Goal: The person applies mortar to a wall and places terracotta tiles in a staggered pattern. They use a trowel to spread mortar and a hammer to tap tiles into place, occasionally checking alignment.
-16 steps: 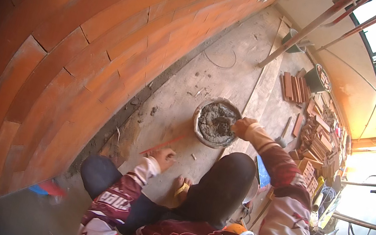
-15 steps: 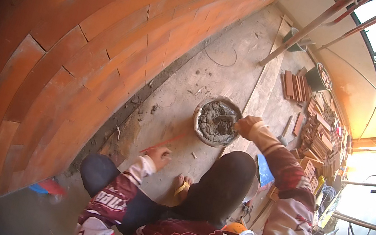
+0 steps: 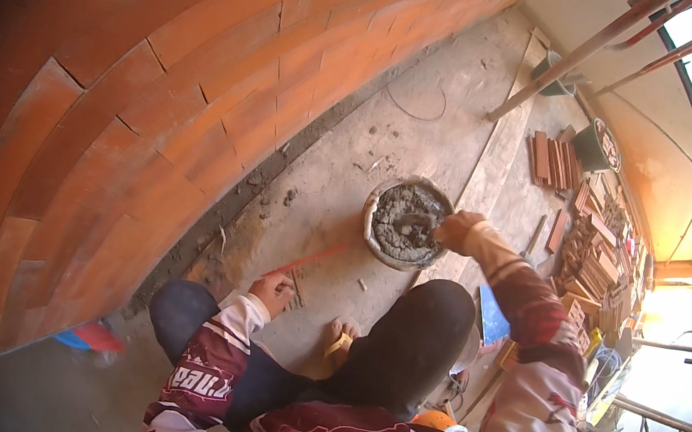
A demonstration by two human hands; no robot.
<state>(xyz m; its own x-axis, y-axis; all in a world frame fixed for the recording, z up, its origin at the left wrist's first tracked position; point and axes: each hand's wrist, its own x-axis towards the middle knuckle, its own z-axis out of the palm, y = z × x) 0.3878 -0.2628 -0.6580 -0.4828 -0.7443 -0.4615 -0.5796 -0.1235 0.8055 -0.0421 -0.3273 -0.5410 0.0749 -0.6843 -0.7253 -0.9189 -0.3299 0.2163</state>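
Note:
A round bucket [image 3: 368,231] of wet grey mortar [image 3: 397,242] stands on the floor in front of me. My right hand [image 3: 458,232] is closed at its right rim, gripping a trowel whose blade [image 3: 421,227] dips into the mortar. Most of the handle is hidden in my fist. Held low over the floor, my left hand [image 3: 272,293] is empty, its fingers loosely bent and apart. A thin red strip [image 3: 311,258] lies just beyond it, and a small brown toothed piece [image 3: 297,288], too small to name, lies beside its fingers.
An orange brick wall [image 3: 152,108] rises along the left. At right lie stacked and loose bricks [image 3: 603,252], a hammer-like tool [image 3: 535,235], a blue flat board [image 3: 493,314] and a dark bucket [image 3: 599,148]. A slanted pole [image 3: 567,65] stands farther off.
My left hand has drawn back slightly left, uncovering the small brown piece. The trowel blade has shifted within the mortar, and a hollow shows there now. My right hand stays at the rim.

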